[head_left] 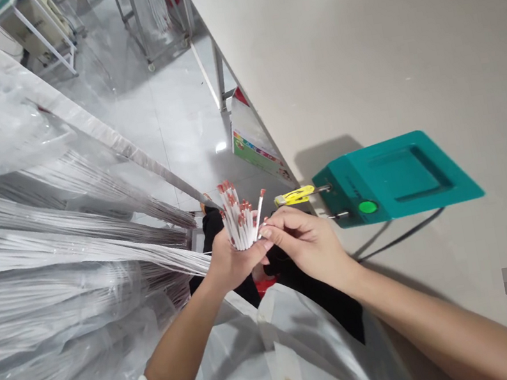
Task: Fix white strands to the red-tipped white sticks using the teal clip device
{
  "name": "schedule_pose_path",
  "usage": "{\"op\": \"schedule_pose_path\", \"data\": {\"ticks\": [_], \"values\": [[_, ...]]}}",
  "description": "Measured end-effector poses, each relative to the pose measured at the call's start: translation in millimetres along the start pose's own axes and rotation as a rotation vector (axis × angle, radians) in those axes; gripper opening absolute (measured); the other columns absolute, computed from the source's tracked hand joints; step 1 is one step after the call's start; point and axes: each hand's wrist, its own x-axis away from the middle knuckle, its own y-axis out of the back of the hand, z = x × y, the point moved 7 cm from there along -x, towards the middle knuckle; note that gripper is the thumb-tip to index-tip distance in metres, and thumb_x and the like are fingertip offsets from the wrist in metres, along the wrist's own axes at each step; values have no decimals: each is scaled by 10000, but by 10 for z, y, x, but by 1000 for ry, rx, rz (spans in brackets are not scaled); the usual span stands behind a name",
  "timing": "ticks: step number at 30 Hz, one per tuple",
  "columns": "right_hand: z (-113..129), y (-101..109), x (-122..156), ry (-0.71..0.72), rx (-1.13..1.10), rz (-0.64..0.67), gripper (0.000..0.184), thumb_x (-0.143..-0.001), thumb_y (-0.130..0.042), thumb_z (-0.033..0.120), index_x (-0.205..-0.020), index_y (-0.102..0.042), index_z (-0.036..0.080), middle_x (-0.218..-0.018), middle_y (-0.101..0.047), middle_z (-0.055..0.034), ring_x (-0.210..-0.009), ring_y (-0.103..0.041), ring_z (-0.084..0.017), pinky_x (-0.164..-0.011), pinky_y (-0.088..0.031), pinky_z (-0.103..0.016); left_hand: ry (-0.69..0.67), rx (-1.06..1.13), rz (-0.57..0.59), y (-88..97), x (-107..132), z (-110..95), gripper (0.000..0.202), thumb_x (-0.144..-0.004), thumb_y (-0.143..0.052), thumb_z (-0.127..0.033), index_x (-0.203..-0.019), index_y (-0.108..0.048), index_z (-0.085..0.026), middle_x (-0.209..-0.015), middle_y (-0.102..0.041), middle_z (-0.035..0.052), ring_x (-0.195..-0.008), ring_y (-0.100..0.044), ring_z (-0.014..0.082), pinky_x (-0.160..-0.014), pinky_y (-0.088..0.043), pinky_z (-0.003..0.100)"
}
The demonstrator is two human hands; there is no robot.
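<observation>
A bundle of thin white wires with reddish-brown ends stands up out of my left hand, whose fingers are wrapped round it. The wires trail back to the left from that hand. My right hand is at the bundle's right side, thumb and forefinger pinched on the end of a single wire. One wire end leans out from the others, just above the pinch. Close to the right hand, a yellow clip sits on a metal terminal of a teal device with a lit green round spot.
The device rests on a beige table, a dark cable running behind it. On the left, several long white wire bundles lie in clear plastic on a rack. A printed carton stands beneath the table edge. A wheeled metal frame is farther back.
</observation>
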Motion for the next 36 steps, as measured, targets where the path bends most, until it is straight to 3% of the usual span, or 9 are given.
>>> {"op": "schedule_pose_path", "data": {"ticks": [5, 9, 12, 15, 22, 26, 29, 32, 36], "values": [[-97, 24, 34, -5, -87, -22, 182, -840, -541, 315, -718, -618, 205, -748, -582, -28, -689, -559, -152, -662, -453, -308, -28, 101, -141, 163, -12, 36, 305, -653, -714, -353, -825, -641, -111, -681, -683, 47, -591, -646, 156, -617, -529, 292], [-72, 28, 39, 108, -35, -28, 123, -854, -521, 250, -761, -589, 206, -787, -581, -33, -741, -550, -150, -706, -452, -313, -82, 104, -332, 313, 21, 29, 260, -718, -655, -383, -799, -643, -137, -536, -605, -16, -447, -545, 90, -517, -474, 237], [-29, 4, 32, 179, 22, 12, 107, -858, -507, 222, -788, -587, 208, -778, -566, -34, -733, -542, -148, -693, -453, -311, -115, -40, -246, 225, 32, -48, 257, -748, -622, -374, -839, -661, -138, -451, -510, -48, -411, -463, 73, -474, -412, 220], [23, -1, 30, 227, 49, 43, 117, -857, -500, 204, -788, -595, 209, -748, -549, -29, -703, -537, -144, -659, -454, -303, -96, -149, -94, 79, 33, -75, 299, -742, -620, -369, -915, -678, -132, -474, -529, -35, -423, -457, 81, -468, -391, 228], [104, 84, -8, 259, 61, 124, 83, -822, -547, 205, -796, -626, 206, -723, -561, -28, -649, -540, -140, -610, -459, -297, -86, -221, 3, 34, 41, -106, 229, -722, -633, -352, -635, -646, -140, -426, -483, -27, -418, -440, 83, -430, -358, 216], [234, 65, -41, 367, 233, 373, 105, -807, -535, 169, -801, -634, 204, -732, -576, -27, -623, -535, -124, -550, -437, -258, -68, -273, 168, -10, 72, -113, 243, -737, -618, -311, -568, -591, -139, -468, -496, -17, -440, -438, 72, -431, -344, 201], [357, 19, 23, 571, 508, 520, 171, -827, -483, 148, -839, -644, 204, -811, -606, -47, -694, -562, -140, -605, -452, -274, 60, -227, 234, -10, 80, -4, 258, -719, -630, -317, -555, -558, -133, -465, -486, -19, -404, -404, 61, -391, -304, 198], [427, -1, 102, 767, 816, 411, 235, -860, -432, 154, -809, -655, 204, -749, -619, -49, -642, -553, -149, -575, -440, -294, 167, -69, 192, 16, 69, 118, 251, -698, -650, -343, -607, -570, -124, -479, -487, -19, -391, -381, 54, -371, -269, 194], [361, -10, 160, 770, 930, 213, 233, -865, -450, 163, -819, -666, 239, -690, -629, -38, -625, -568, -154, -540, -438, -295, 136, 92, 55, 66, 48, 149, 263, -682, -658, -371, -643, -584, -121, -526, -522, -11, -411, -394, 49, -397, -291, 196]]}}
